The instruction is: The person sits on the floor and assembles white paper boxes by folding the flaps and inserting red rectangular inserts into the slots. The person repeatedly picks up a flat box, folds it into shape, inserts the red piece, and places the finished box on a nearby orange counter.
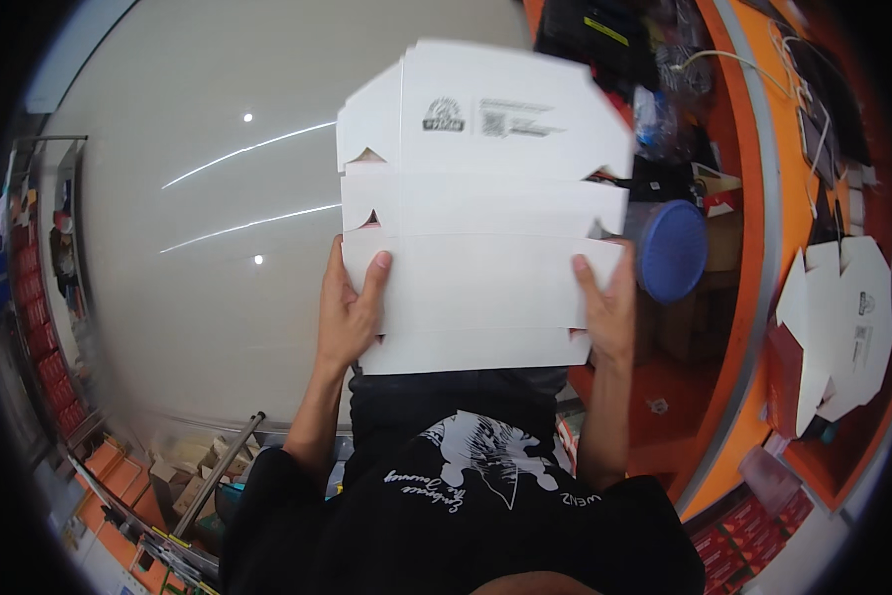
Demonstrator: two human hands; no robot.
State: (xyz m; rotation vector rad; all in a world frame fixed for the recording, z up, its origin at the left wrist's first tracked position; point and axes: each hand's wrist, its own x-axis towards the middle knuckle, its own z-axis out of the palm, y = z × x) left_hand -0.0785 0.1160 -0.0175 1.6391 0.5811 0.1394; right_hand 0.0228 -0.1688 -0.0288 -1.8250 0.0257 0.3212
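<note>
Between my two hands I hold up a white cardboard box blank (485, 278), nearly flat, with fold lines across it and small notches along both sides. Dark print shows on its far panel. My left hand (354, 307) grips its left edge, thumb on the white face and fingers behind. On the opposite edge my right hand (606, 297) closes the same way, its thumb on top. The fingers behind the cardboard are mostly hidden. Over on the right, a similar white blank with a red side, partly folded box (837, 332), rests on the orange counter.
An orange counter (743, 436) with a grey edge curves along the right. Below it are a round blue lid (673, 252), bags and brown cartons. A black case (593, 45) lies at the far right. Red boxes (49, 342) line the left shelf; a metal rail (223, 471) stands lower left.
</note>
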